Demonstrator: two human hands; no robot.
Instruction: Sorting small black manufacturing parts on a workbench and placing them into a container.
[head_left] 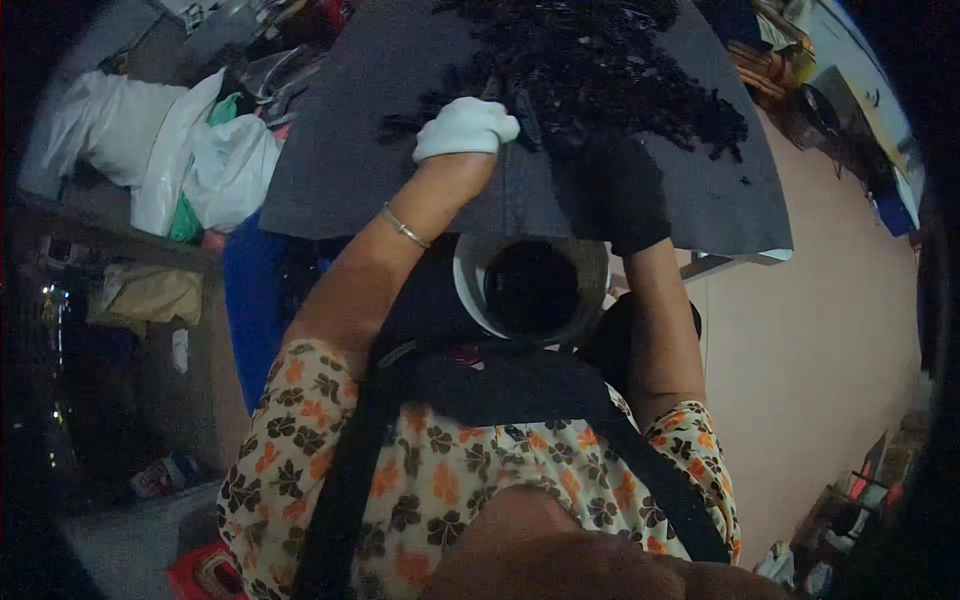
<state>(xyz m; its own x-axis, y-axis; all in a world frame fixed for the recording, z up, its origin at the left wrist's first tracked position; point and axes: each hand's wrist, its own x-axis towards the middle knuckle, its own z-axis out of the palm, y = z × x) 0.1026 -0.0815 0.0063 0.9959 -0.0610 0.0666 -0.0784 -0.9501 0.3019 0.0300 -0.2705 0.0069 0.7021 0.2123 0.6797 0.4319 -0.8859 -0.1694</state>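
My left hand (465, 130), in a white glove, rests on the dark grey tabletop (340, 150). Its fingers are curled closed. A narrow dark shape lies right beside them, and I cannot make out whether the hand grips it. My right hand (620, 190) wears a black glove and reaches over the near side of the table. Its fingers blend into the dark surface. Ahead of both hands spreads a loose heap of small black pieces (610, 80), with stray bits around its edges. Below the table's near edge, between my forearms, stands a white bucket (470, 285) with a dark inside.
White plastic sacks (230, 165) are piled left of the table, beside a blue surface (255, 300). A brown package (150, 295) lies lower left. To the right runs pale floor (790, 350). Assorted goods (800, 60) line the far right, with more clutter at lower right.
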